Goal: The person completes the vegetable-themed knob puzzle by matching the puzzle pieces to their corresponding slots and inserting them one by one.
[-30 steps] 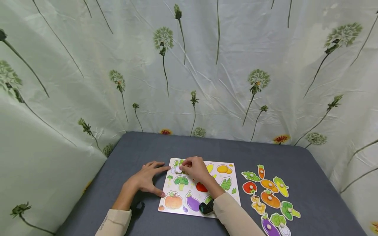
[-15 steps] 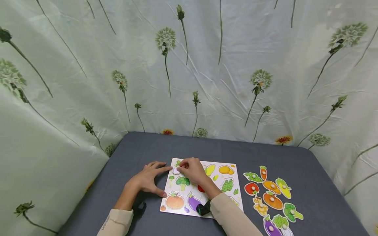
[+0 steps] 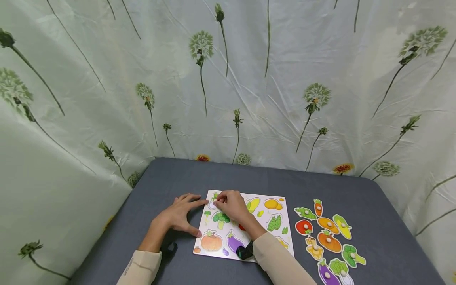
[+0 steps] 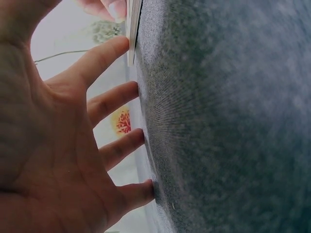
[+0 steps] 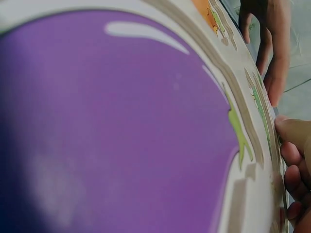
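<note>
My right hand [image 3: 233,206] reaches over the vegetable puzzle board [image 3: 210,226], thumb and forefinger pinching at a white-bulbed, green-leaved puzzle piece [image 3: 211,206] in the top left slot. The fingers hide part of that piece, including any knob. At the board's left edge my left hand [image 3: 179,215] lies with spread fingers, thumb and forefinger against the edge. In the left wrist view the forefinger [image 4: 109,53] touches the board's side and the other fingertips rest on the cloth. A printed eggplant [image 5: 121,121] fills most of the right wrist view.
Several knobbed vegetable pieces lie right of the board, among them a carrot [image 3: 318,208], a tomato [image 3: 304,227], a pumpkin [image 3: 329,241], a broccoli [image 3: 353,256] and an eggplant [image 3: 327,274]. A grey cloth [image 3: 171,174] covers the table; a flowered curtain [image 3: 171,71] hangs behind.
The white-bulbed piece has shifted slightly, from beside its printed shape to over it, with my right fingers on it. My left hand stays at the board's edge. The view has shifted slightly.
</note>
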The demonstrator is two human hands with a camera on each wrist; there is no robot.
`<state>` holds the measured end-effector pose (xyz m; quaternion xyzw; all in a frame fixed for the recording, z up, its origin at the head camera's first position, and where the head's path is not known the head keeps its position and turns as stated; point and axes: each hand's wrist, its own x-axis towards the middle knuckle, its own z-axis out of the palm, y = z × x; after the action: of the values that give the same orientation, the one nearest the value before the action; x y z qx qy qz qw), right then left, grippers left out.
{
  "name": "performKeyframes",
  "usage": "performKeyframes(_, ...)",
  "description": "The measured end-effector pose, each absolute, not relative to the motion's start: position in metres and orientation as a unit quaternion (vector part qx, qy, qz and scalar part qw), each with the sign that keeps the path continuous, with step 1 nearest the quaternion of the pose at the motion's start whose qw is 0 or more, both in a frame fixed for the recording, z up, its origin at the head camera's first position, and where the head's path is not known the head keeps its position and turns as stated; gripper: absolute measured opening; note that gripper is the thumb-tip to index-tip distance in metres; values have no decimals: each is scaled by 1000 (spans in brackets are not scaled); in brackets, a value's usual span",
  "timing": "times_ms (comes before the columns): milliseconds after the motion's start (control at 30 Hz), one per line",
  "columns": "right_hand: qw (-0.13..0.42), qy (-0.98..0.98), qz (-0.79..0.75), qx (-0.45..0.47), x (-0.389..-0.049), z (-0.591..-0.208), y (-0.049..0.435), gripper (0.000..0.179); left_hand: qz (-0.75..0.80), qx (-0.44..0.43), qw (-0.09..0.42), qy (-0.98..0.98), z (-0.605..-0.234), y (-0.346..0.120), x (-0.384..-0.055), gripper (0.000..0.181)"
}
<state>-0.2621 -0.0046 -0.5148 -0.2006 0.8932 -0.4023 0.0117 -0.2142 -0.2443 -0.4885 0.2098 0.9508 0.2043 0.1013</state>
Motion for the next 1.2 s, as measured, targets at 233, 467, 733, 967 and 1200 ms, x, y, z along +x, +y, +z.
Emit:
performKeyframes(233, 10, 892, -404, -202, -263, -515, -4, 10, 193, 216, 106, 951, -485, -241, -216, 107)
performKeyframes(467, 24, 879, -428, -210, -262, -513, -1, 15, 191, 217, 115, 950, -479, -238, -216, 108)
performKeyframes(733, 21, 867, -448, -215, -261, -512, 16, 15, 194, 222, 117, 948, -481, -241, -215, 107)
performKeyframes(967, 21, 868, -454, -199, -260, -505, 42, 13, 198, 219, 117, 948, -481, -240, -215, 107)
performKeyframes(1200, 11, 881, -438, -177, -258, -500, 62, 11, 199, 212, 120, 949, -479, -238, -214, 107)
